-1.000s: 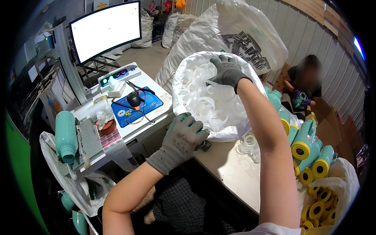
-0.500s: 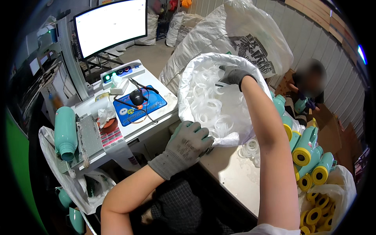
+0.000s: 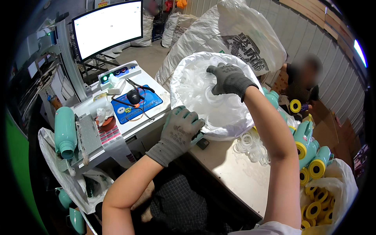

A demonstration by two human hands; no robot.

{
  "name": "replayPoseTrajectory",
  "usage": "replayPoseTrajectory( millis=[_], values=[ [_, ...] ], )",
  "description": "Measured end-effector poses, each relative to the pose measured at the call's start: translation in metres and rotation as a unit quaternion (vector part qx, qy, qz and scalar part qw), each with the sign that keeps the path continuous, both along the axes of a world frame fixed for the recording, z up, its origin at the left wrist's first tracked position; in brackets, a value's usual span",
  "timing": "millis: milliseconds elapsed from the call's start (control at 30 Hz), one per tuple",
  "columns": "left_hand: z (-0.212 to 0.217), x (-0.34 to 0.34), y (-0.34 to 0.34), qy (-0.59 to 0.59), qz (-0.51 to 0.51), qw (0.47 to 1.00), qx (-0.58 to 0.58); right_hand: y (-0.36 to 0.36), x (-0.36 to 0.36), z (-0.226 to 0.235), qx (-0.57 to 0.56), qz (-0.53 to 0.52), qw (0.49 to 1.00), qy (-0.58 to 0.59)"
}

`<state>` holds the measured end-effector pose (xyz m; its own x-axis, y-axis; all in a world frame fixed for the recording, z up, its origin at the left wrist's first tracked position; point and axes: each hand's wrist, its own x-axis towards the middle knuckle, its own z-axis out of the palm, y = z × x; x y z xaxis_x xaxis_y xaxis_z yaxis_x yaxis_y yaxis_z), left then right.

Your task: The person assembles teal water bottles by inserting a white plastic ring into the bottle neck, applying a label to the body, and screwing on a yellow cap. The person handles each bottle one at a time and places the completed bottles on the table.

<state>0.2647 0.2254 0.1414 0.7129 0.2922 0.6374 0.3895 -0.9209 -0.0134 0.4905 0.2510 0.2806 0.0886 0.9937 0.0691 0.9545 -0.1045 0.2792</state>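
A white plastic bag, spread open on the table, holds a heap of translucent white rings. My left hand, in a grey knitted glove with green fingertips, has its fingers curled over the bag's near-left rim. Over the rings, toward the bag's far right side, is my right hand in a matching glove. Its thumb and fingers are apart, and nothing shows in them. More loose rings lie on the white tabletop, just outside the bag and left of my right forearm.
Left: a workbench with a monitor, blue mat, pliers and a mint-green bottle. Right: mint-green bottles with yellow ends and a bag of yellow ring-shaped parts. Another person sits beyond; a large sack stands behind.
My right hand has risen from among the rings and its fingers have spread. The bag has shifted slightly left, with my left hand at its rim. More loose rings show on the table.
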Motion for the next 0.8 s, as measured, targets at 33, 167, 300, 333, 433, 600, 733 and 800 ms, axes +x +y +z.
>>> replayPoseTrajectory(
  millis=[33, 167, 300, 333, 433, 600, 733, 800],
  values=[
    [0.002, -0.002, -0.001, 0.004, 0.004, 1.000, -0.006, -0.002, -0.005, 0.001, -0.009, 0.014, 1.000, 0.004],
    [0.006, -0.003, -0.005, 0.013, 0.006, 1.000, -0.027, -0.008, -0.015, -0.007, -0.006, 0.048, 0.999, -0.008],
    [0.003, -0.007, -0.008, -0.008, -0.003, 1.000, -0.023, -0.010, -0.001, -0.009, 0.026, 0.100, 0.994, 0.018],
    [0.005, -0.009, -0.007, -0.002, 0.004, 1.000, -0.019, -0.008, 0.003, 0.001, 0.016, 0.107, 0.994, 0.030],
    [0.005, -0.009, -0.007, 0.007, 0.008, 1.000, -0.022, -0.007, 0.003, 0.014, -0.041, 0.092, 0.994, 0.049],
    [0.005, -0.009, -0.006, 0.002, -0.002, 1.000, -0.027, -0.009, 0.003, 0.020, -0.088, 0.111, 0.985, 0.095],
    [0.007, -0.009, -0.008, 0.008, -0.001, 1.000, -0.019, 0.005, 0.018, 0.026, -0.109, 0.142, 0.975, 0.134],
    [0.007, -0.010, -0.006, 0.009, 0.000, 1.000, -0.015, 0.008, 0.016, 0.031, -0.119, 0.127, 0.973, 0.150]
  ],
)
